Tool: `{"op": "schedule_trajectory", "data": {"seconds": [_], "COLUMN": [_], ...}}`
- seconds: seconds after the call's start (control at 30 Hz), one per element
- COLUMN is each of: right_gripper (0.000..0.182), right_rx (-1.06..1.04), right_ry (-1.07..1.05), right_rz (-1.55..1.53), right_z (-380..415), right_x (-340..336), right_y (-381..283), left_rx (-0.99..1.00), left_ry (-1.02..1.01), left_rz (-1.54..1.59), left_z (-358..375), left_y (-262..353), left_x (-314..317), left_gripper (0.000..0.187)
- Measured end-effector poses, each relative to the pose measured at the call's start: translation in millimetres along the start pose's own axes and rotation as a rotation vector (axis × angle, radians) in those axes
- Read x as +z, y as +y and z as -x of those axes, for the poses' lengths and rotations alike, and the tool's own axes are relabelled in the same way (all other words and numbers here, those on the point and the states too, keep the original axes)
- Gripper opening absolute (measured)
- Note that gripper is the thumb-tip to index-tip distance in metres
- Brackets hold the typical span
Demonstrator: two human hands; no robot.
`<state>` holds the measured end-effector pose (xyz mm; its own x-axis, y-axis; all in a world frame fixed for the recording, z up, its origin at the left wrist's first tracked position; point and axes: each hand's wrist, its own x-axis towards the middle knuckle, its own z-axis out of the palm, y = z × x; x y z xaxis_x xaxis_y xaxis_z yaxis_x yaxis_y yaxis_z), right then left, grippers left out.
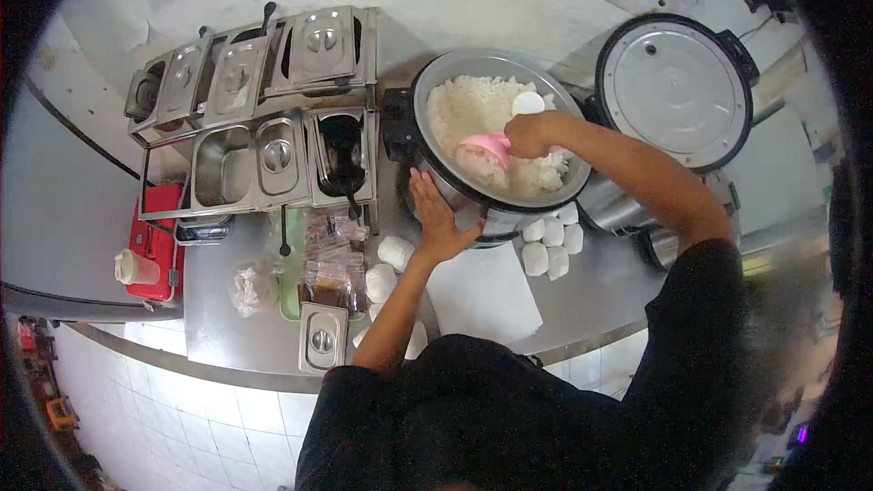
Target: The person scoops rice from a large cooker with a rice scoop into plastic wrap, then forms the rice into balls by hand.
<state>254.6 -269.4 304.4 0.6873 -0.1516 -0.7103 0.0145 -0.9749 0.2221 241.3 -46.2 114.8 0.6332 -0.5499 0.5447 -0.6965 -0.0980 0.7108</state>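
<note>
A large rice cooker (496, 58) stands uncovered, with white rice (466, 98) in its pot. My right hand (535, 134) reaches over the rim, fingers wrapped round the handle of a pink rice scoop (482, 142). The scoop's head is down in the rice at the middle of the pot. Just behind my knuckles shows a white round piece (527, 104), partly covered by the hand. Against the cooker's near left side rests my left hand (440, 218), flat with its fingers spread.
The cooker's lid (675, 91) is tipped back on the right. White wrapped bundles (546, 250) sit right of a sheet of white paper (484, 293); more (382, 282) lie left. Steel food pans (224, 164) fill a rack, beside plastic packets (332, 259) and a red box (165, 236).
</note>
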Motion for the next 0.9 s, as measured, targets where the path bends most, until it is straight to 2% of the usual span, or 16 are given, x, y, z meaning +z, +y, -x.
{"op": "schedule_trajectory", "data": {"seconds": [0.07, 0.13, 0.2, 0.27, 0.33, 0.37, 0.43, 0.5, 0.53, 0.6, 0.67, 0.7, 0.73, 0.77, 0.83, 0.9], "right_gripper": [0.043, 0.047, 0.043, 0.036, 0.035, 0.035, 0.033, 0.027, 0.027, 0.027, 0.028, 0.030, 0.032, 0.030, 0.028, 0.026], "right_rx": [0.093, -0.022, -0.088, -0.004, -0.087, -0.170, -0.166, -0.067, -0.074, -0.191, -0.337, -0.270, -0.203, -0.383, -0.431, -0.467], "right_ry": [-0.015, 0.106, 0.097, -0.036, -0.054, -0.090, -0.046, -0.012, -0.001, 0.017, 0.092, 0.302, 0.511, 0.506, 0.538, 0.661], "right_rz": [-0.092, -0.204, -0.304, -0.629, -0.805, -0.974, -1.140, -1.649, -1.651, -1.887, -1.900, -1.961, -2.013, -2.235, -2.182, -2.008], "right_z": [51, 55, 68, 65, 46, 41, 71, 102, 102, 101, 102, 96, 91, 80, 42, 32], "right_x": [-5, 17, 22, 40, 67, 77, 67, 56, 59, 62, 58, 51, 51, 53, 53, 45], "right_y": [-16, -3, 3, 18, 46, 54, 38, 19, 22, 26, 22, 15, 8, 3, 3, -7], "left_rx": [-0.019, -0.050, -0.053, -0.045, -0.152, -0.193, -0.225, -0.175, -0.164, -0.270, -0.237, -0.209, -0.392, -0.574, -0.736, -0.774], "left_ry": [0.016, -0.043, -0.032, -0.030, -0.004, 0.147, 0.180, 0.268, 0.268, 0.050, -0.062, -0.183, -0.246, -0.312, -0.405, -0.446], "left_rz": [-0.008, 0.018, 0.044, 0.068, 0.307, 0.366, 0.319, 0.228, 0.224, 0.291, 0.330, 0.371, 0.611, 0.853, 1.087, 1.075], "left_z": [1, 0, 2, 1, -2, -4, -9, -19, -26, -33, -45, -54, -68, -88, -116, -149], "left_y": [3, 5, 9, 11, 15, 22, 40, 74, 92, 119, 127, 131, 146, 158, 174, 128], "left_x": [-1, -7, -15, -27, -42, -45, -60, -76, -83, -92, -86, -81, -70, -61, -52, -30], "left_gripper": [0.130, 0.126, 0.119, 0.113, 0.092, 0.066, 0.056, 0.034, 0.034, 0.029, 0.027, 0.027, 0.029, 0.031, 0.041, 0.036]}}
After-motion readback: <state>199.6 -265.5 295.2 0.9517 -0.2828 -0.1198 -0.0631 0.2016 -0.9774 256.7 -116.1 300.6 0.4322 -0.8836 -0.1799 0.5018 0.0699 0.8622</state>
